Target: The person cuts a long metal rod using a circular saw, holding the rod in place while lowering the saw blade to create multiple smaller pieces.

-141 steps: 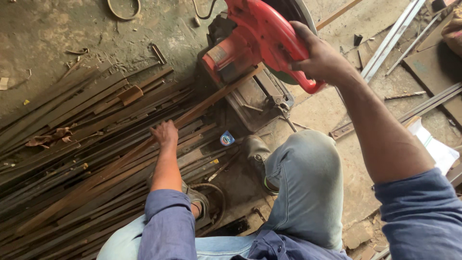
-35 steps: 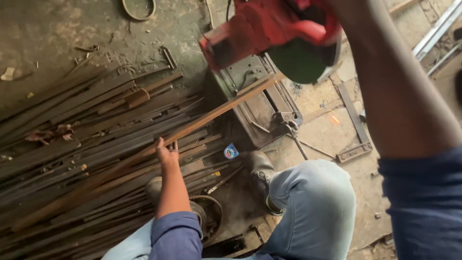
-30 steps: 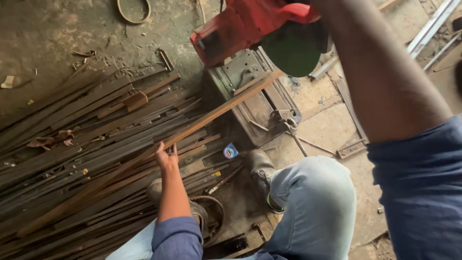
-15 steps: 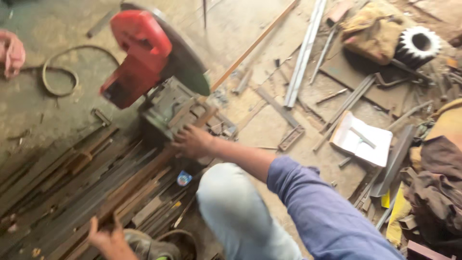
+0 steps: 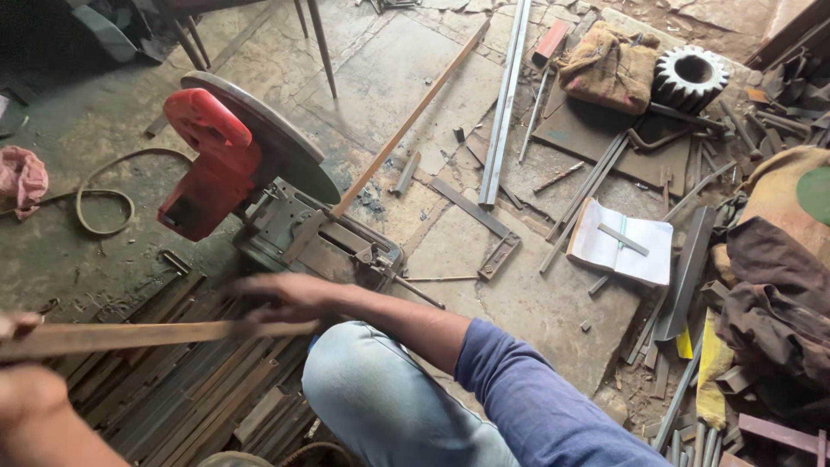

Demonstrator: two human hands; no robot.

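From the head camera, the landmark is the red chop saw (image 5: 233, 173), standing on the concrete floor (image 5: 536, 303) with its blade guard raised. Just in front of the saw's base, the right hand (image 5: 290, 298) reaches across the person's blue-jeaned knee (image 5: 380, 398) and is blurred; its fingers seem curled around the near end of a rusty flat steel bar (image 5: 147, 335), though how tightly they close I cannot tell for sure. That bar runs roughly level from the right hand away to the left of the saw, out toward the picture's edge. The left hand (image 5: 30, 402) sits low at the corner, well to the left of and nearer than the saw, blurred, just under the bar's far end; whether it grips the bar or only lies below it cannot be told. Under the bar, in front of the saw, lies a pile of rusty steel strips (image 5: 199, 398). A long pale rod (image 5: 406, 117) slants from the saw's vise away to the right. Further right of the saw lie an open notebook (image 5: 618, 246), a large grey gear (image 5: 692, 78) and a brown cloth bag (image 5: 609, 65). Left of the saw a cable loop (image 5: 104, 195) rests on the floor.
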